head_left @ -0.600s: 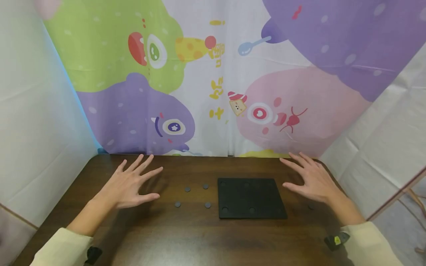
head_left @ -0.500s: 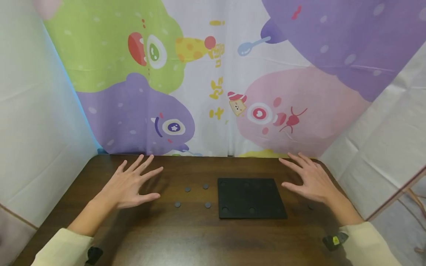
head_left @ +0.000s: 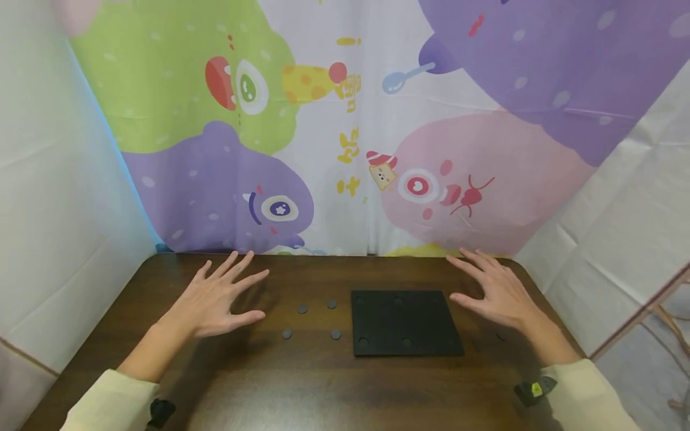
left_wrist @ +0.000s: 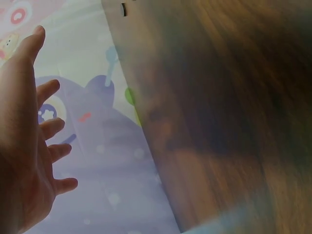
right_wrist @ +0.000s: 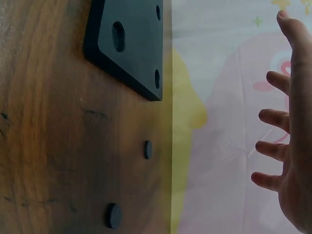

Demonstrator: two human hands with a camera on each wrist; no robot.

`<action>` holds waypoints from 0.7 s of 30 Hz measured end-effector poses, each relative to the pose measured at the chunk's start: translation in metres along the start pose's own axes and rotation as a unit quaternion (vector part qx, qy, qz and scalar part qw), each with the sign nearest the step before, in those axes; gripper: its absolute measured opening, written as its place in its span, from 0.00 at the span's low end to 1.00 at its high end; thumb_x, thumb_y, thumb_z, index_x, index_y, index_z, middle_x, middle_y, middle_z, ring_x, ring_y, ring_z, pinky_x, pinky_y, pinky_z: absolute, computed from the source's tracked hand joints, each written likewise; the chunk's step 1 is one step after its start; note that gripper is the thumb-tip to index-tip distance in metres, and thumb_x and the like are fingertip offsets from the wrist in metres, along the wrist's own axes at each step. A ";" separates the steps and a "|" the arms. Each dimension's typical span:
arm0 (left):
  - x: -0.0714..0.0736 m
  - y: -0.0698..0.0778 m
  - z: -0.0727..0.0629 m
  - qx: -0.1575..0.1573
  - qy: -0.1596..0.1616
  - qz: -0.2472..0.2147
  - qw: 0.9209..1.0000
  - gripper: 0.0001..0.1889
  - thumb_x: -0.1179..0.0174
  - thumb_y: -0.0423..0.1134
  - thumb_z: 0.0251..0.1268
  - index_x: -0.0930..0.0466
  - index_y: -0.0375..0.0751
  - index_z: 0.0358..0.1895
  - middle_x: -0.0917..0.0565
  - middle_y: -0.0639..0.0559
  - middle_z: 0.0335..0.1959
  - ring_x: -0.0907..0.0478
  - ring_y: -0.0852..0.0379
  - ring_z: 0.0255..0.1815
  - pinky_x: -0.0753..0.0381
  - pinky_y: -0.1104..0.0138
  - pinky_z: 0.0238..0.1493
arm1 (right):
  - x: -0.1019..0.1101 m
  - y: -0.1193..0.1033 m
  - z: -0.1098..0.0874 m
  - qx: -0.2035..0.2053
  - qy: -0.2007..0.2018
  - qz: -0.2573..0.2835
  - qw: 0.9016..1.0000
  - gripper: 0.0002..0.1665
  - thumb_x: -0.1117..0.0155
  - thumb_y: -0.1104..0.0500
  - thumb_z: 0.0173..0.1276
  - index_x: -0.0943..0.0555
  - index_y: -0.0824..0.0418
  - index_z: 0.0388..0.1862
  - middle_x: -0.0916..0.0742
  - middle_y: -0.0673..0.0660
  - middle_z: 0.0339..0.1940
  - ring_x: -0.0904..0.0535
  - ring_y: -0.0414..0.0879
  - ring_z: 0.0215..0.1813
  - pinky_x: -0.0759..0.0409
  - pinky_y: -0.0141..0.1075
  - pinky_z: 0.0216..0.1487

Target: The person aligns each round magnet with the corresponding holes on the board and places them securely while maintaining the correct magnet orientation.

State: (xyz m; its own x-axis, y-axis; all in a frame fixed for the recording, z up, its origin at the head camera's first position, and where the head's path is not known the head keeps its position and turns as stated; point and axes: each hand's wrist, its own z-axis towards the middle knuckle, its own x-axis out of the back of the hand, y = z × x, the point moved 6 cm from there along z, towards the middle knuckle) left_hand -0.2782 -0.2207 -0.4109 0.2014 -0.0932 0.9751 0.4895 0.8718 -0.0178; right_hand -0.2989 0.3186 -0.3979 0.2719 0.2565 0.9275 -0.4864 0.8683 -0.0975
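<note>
My left hand [head_left: 218,302] hovers over the left side of the table with its fingers spread, holding nothing. Across from it, my right hand [head_left: 504,293] is likewise spread and bare, just right of a flat black board [head_left: 405,320] with round recesses. Several small dark discs lie between the left hand and the board, among them a near disc [head_left: 336,334] and a far disc [head_left: 331,304]. In the right wrist view, two more discs show past the board's end, a thin one [right_wrist: 147,149] and a larger-looking one [right_wrist: 114,216]; the right hand mostly hides them from the head camera.
The brown wooden table [head_left: 269,389] carries all of this. A cartoon-printed curtain [head_left: 345,221] hangs along its back edge. White fabric panels [head_left: 59,209] stand at both sides.
Both hands have drifted slightly inward, the right one a little more toward the board. The head view has shifted a touch. Board and discs stay put.
</note>
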 end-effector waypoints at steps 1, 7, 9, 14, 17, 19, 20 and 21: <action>0.000 0.000 0.001 0.000 0.000 -0.002 1.000 0.43 0.38 0.76 0.72 0.26 0.62 0.85 0.35 0.40 0.92 0.34 0.30 0.91 0.31 0.21 0.78 | -0.001 0.000 0.000 -0.004 -0.004 0.003 1.000 0.48 0.24 0.37 0.71 0.26 0.44 0.87 0.23 0.66 0.86 0.29 0.76 0.85 0.25 0.79 0.72; 0.000 0.004 0.005 0.001 0.000 -0.014 1.000 0.43 0.37 0.75 0.72 0.27 0.62 0.86 0.34 0.41 0.92 0.35 0.29 0.91 0.32 0.21 0.78 | -0.004 -0.002 -0.001 -0.017 -0.005 0.016 1.000 0.47 0.24 0.39 0.72 0.26 0.45 0.87 0.23 0.66 0.87 0.30 0.76 0.85 0.26 0.80 0.72; -0.001 0.005 0.006 0.001 -0.001 -0.018 1.000 0.43 0.37 0.74 0.73 0.27 0.62 0.86 0.34 0.41 0.92 0.35 0.29 0.91 0.32 0.21 0.78 | -0.006 -0.003 -0.001 -0.016 -0.003 0.022 1.000 0.47 0.24 0.40 0.73 0.26 0.46 0.87 0.23 0.66 0.87 0.28 0.74 0.84 0.25 0.80 0.71; -0.002 0.010 0.006 0.004 -0.006 -0.030 1.000 0.42 0.37 0.73 0.75 0.29 0.63 0.87 0.34 0.41 0.92 0.36 0.29 0.91 0.32 0.21 0.79 | -0.011 -0.006 0.000 -0.009 -0.002 0.034 0.999 0.45 0.24 0.40 0.74 0.26 0.46 0.87 0.23 0.65 0.87 0.24 0.72 0.82 0.22 0.78 0.67; -0.003 0.011 0.007 0.005 -0.005 -0.032 0.999 0.42 0.37 0.72 0.75 0.30 0.63 0.87 0.34 0.42 0.92 0.36 0.30 0.91 0.33 0.21 0.79 | -0.014 -0.008 0.000 -0.012 -0.003 0.039 0.999 0.45 0.24 0.41 0.74 0.26 0.46 0.87 0.23 0.64 0.87 0.24 0.71 0.82 0.22 0.78 0.67; -0.002 0.012 0.007 0.006 -0.004 -0.035 0.999 0.42 0.37 0.72 0.75 0.30 0.63 0.88 0.34 0.42 0.92 0.36 0.30 0.92 0.33 0.21 0.79 | -0.015 -0.009 -0.001 -0.016 -0.004 0.046 0.999 0.45 0.24 0.41 0.75 0.26 0.46 0.87 0.24 0.64 0.87 0.25 0.72 0.82 0.23 0.79 0.67; -0.003 0.013 0.007 0.006 -0.005 -0.039 0.999 0.42 0.38 0.72 0.75 0.30 0.63 0.88 0.35 0.42 0.92 0.36 0.30 0.92 0.33 0.21 0.79 | -0.015 -0.009 -0.001 -0.018 -0.005 0.050 0.999 0.45 0.25 0.41 0.75 0.26 0.46 0.87 0.24 0.64 0.88 0.25 0.72 0.82 0.23 0.79 0.67; -0.003 0.013 0.007 0.006 -0.006 -0.043 0.999 0.42 0.38 0.72 0.75 0.30 0.63 0.88 0.35 0.42 0.92 0.36 0.30 0.92 0.33 0.21 0.79 | -0.016 -0.010 -0.001 -0.020 -0.007 0.054 0.998 0.45 0.25 0.41 0.76 0.27 0.46 0.88 0.24 0.64 0.88 0.25 0.72 0.82 0.23 0.80 0.67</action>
State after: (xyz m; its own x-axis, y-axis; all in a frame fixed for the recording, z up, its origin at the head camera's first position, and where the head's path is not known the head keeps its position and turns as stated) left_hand -0.2786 -0.2051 -0.4123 0.1486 -0.1626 0.9754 0.4948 0.8663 0.0690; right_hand -0.2975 0.3068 -0.4122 0.2070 0.3442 0.9158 -0.4784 0.8521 -0.2121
